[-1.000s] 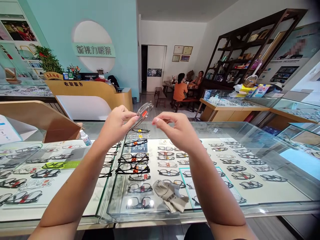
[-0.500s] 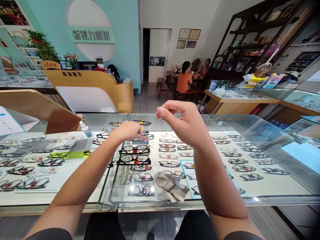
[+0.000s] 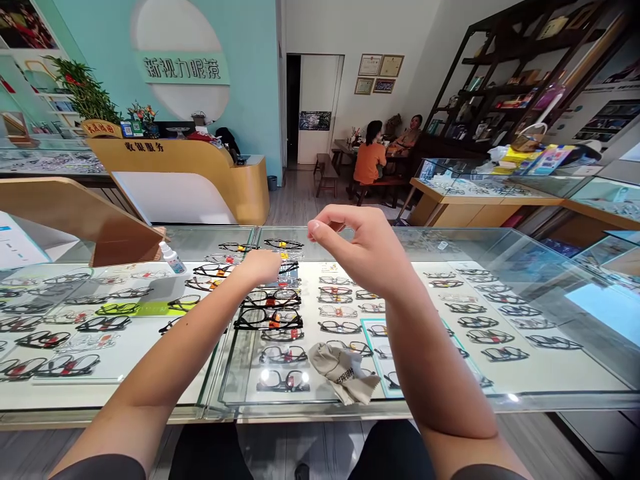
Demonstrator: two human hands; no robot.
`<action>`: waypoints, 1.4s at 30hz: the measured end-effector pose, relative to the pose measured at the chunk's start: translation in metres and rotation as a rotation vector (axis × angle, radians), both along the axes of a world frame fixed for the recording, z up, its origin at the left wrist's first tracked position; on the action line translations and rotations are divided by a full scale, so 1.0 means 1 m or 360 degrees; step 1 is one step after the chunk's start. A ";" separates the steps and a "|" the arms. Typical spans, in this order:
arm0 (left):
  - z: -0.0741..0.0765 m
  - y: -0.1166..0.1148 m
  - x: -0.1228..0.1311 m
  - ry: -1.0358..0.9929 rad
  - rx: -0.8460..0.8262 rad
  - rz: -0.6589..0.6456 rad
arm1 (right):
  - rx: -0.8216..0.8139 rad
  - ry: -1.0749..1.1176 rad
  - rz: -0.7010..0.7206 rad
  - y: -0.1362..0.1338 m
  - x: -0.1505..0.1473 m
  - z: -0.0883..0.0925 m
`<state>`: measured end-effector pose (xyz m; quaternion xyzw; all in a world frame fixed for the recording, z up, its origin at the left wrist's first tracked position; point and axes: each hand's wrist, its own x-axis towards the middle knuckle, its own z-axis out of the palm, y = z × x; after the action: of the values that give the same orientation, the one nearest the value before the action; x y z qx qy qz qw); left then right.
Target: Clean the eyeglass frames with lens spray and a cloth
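Note:
My left hand (image 3: 263, 268) is closed, knuckles up, over a column of eyeglasses on the glass display case (image 3: 540, 399). Its fingertips are turned away, so anything in them is hidden. Just in front of it lie black eyeglasses (image 3: 283, 245); nearer to me are more dark-framed eyeglasses (image 3: 270, 320) with coloured tags. My right hand (image 3: 363, 245) hovers above the case to the right, wrist bent, thumb tip against the curled fingers, and nothing shows between them. A crumpled grey-beige cloth (image 3: 343, 373) lies on the glass below, nearer my body.
A small white spray bottle (image 3: 173, 258) stands at the left beside a brown wooden stand (image 3: 125, 243). Rows of eyeglasses (image 3: 497, 337) fill the case on both sides. Farther off are a wooden counter (image 3: 250, 193) and two people seated at a table, one in an orange top (image 3: 369, 163).
My left hand has turned slightly, so its curled fingers show less. My right hand has shifted a little left and down. The eyeglasses and cloth look the same.

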<state>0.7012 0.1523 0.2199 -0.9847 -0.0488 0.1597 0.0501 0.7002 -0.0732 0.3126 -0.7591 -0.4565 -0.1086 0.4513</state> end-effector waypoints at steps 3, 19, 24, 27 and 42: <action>-0.005 0.004 0.003 -0.0016 -0.0011 0.0013 | -0.0014 -0.0010 0.0001 0.001 -0.001 0.000; -0.013 0.009 0.009 -0.0011 -0.0023 0.0083 | -0.0033 -0.0008 0.0005 0.003 0.000 -0.002; -0.013 0.008 0.010 -0.0021 -0.0035 0.0079 | -0.0039 0.0002 0.0006 0.003 0.000 -0.004; -0.012 0.008 0.009 -0.0038 -0.0042 0.0075 | -0.0043 0.0006 0.0011 0.003 0.000 -0.005; -0.024 0.015 0.018 -0.0280 -0.0010 0.0186 | 0.0027 -0.0012 0.0094 -0.001 -0.001 -0.001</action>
<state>0.7191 0.1677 0.1954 -0.9905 -0.1099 0.0755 0.0333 0.6987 -0.0737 0.3116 -0.7410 -0.4793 -0.1019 0.4590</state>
